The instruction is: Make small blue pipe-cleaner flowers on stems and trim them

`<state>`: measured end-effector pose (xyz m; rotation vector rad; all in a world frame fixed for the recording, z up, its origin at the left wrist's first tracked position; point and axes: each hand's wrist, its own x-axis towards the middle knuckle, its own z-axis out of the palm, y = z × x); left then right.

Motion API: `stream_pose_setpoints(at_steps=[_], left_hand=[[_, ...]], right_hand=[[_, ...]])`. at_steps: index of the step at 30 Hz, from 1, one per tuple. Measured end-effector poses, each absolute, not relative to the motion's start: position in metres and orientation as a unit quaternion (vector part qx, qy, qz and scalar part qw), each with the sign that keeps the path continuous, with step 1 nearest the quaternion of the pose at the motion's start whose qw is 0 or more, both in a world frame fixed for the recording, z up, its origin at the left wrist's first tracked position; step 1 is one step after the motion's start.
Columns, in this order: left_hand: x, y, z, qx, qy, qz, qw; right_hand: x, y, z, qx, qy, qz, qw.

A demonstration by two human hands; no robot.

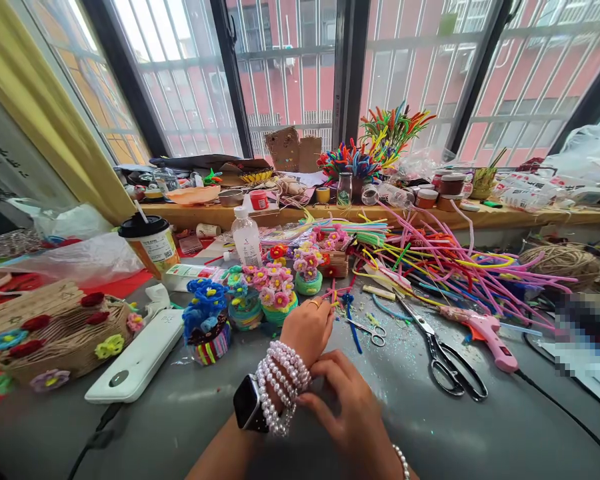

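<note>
Our L hand (307,330): fingers bent, hold hidden, nr pink flowers (275,285); pearl bracelets (285,363) on its wrist. R hand (353,400): fingers half-curled at them, we can't tell if gripping.

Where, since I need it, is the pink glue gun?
In the head view, the glue gun lies on the table's right side, just right of the large scissors.

The left hand (307,331) screens its own fingertips, leaving unclear whether the grip holds anything. The lower edge crops both forearms (217,448) and a pearl bracelet (401,460) worn on the right wrist. At far right, a pixelated block (587,333) masks what lies behind it. Print on the clear bottle (247,240) is illegible; a black cable (99,438) exits at lower left.
</note>
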<state>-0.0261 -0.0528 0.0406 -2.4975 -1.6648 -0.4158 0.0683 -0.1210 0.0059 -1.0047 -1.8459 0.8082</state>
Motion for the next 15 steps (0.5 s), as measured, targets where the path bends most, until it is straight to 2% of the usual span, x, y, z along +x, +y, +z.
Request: stream_pose_setpoints(at_steps=[9, 12, 15], left_hand=[[-0.054, -0.056, 0.037, -0.807, -0.557, -0.185, 0.058], [-0.066, -0.060, 0.040, -0.795, -0.549, -0.253, -0.056], [-0.079, -0.063, 0.039, -0.795, -0.515, -0.275, -0.164]], right_hand=[[0.051, -0.121, -0.003, -0.174, -0.731, 0.562, 0.345], [0.058, -0.122, -0.006, -0.188, -0.690, 0.628, 0.307], [0.075, -0.116, -0.005, -0.271, -0.705, 0.562, 0.339]])
